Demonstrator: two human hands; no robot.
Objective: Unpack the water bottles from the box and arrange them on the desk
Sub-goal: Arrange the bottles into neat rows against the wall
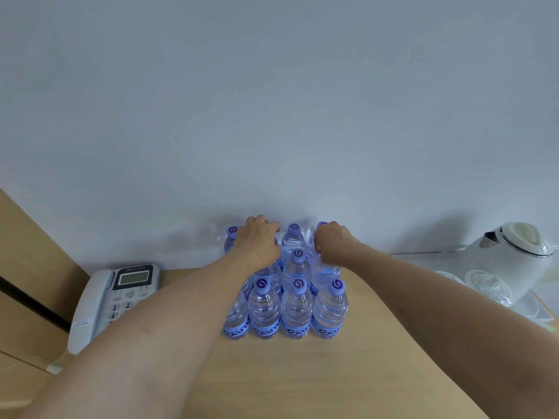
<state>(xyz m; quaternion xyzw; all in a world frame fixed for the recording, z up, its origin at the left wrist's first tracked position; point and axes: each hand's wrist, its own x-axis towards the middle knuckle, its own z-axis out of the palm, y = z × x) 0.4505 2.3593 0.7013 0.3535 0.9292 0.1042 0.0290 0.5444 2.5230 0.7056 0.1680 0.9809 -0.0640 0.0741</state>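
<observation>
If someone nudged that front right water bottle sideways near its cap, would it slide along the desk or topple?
Probably topple: the front right bottle is tall and narrow, so a push near its purple cap has leverage. It looks full, so likely heavy for its size and harder to shift. Its neighbour stands close on one side and might catch it; toward the bare desk, nothing would.

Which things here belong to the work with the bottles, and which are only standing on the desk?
Belong to the job:
water bottles
left hand
right hand
desk

Only standing about:
telephone
white kettle
</observation>
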